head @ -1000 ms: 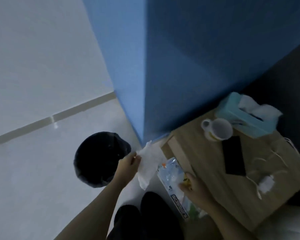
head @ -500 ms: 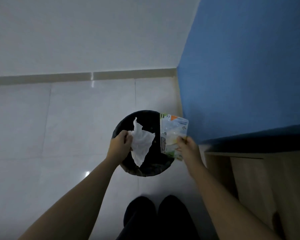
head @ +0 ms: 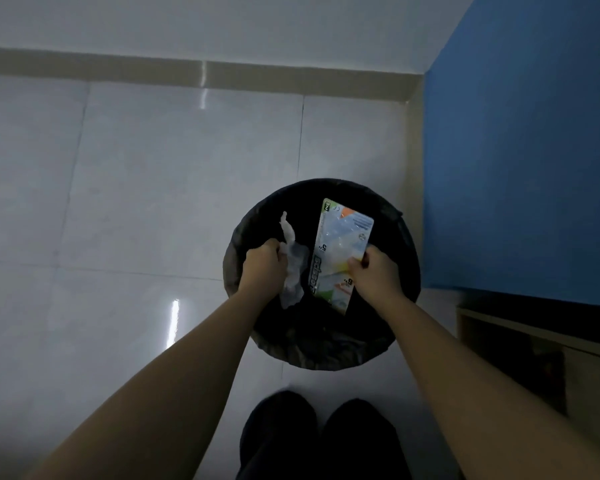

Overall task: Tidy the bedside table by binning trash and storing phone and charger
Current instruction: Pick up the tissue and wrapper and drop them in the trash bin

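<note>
A round black bin (head: pixel 404 244) lined with a dark bag stands on the tiled floor below me. Over its opening, my left hand (head: pixel 261 268) is shut on a crumpled white tissue (head: pixel 293 271) that hangs down into the bin. My right hand (head: pixel 374 271) grips the right edge of a flat printed plastic package (head: pixel 340 251), held upright over the bin's middle. The phone and charger are out of view.
A blue wall (head: pixel 520 150) rises on the right. The wooden bedside table's side (head: pixel 586 368) shows at the lower right edge. My dark-clad knees (head: pixel 319 441) are just in front of the bin. Glossy white floor tiles (head: pixel 136 202) spread to the left.
Both hands have moved further over the bin's opening and lower, with the tissue and package still held. The view has tilted down and closer to the bin.
</note>
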